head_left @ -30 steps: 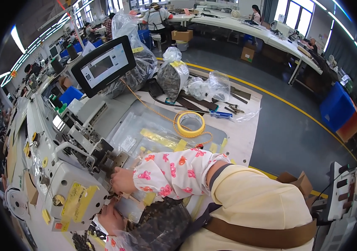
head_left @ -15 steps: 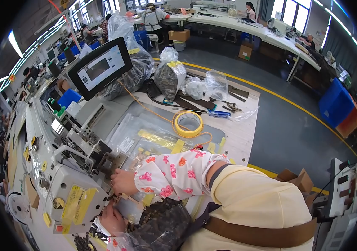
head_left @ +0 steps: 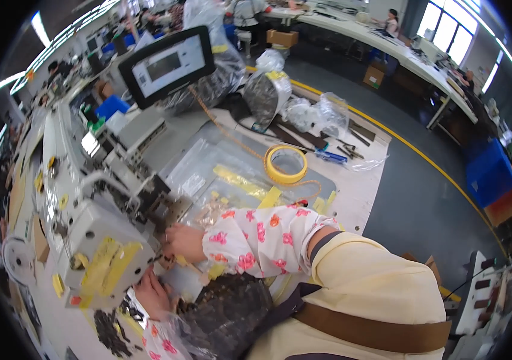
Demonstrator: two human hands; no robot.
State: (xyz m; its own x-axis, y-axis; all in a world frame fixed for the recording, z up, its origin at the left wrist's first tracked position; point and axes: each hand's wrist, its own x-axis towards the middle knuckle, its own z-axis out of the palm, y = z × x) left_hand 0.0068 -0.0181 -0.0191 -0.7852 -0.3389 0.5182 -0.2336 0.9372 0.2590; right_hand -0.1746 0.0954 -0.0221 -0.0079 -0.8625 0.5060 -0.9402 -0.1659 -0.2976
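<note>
Both my hands are under the head of a white sewing machine (head_left: 103, 231) with yellow tape on its front. My right hand (head_left: 185, 243) is beside the needle area, its fingers curled inward; whatever they hold is hidden. Closer to me, my left hand (head_left: 154, 298) reaches toward the same spot with fingers stretched out, the tips partly hidden by the machine head. A clear plastic bag of small dark pieces (head_left: 229, 309) lies against my body, beside my left hand. More loose dark pieces (head_left: 112, 333) lie left of that hand.
A yellow tape roll (head_left: 286, 164) and an orange cord (head_left: 226, 133) lie beyond my right arm. Behind them are a blue-handled tool (head_left: 331, 157), dark strips and a filled plastic bag (head_left: 266, 99). A screen (head_left: 167, 65) stands over the machine; people work at far tables.
My view has tilted down and to the left, so the bench sits higher and further right, and more loose dark pieces show. Both hands stay close to the needle area.
</note>
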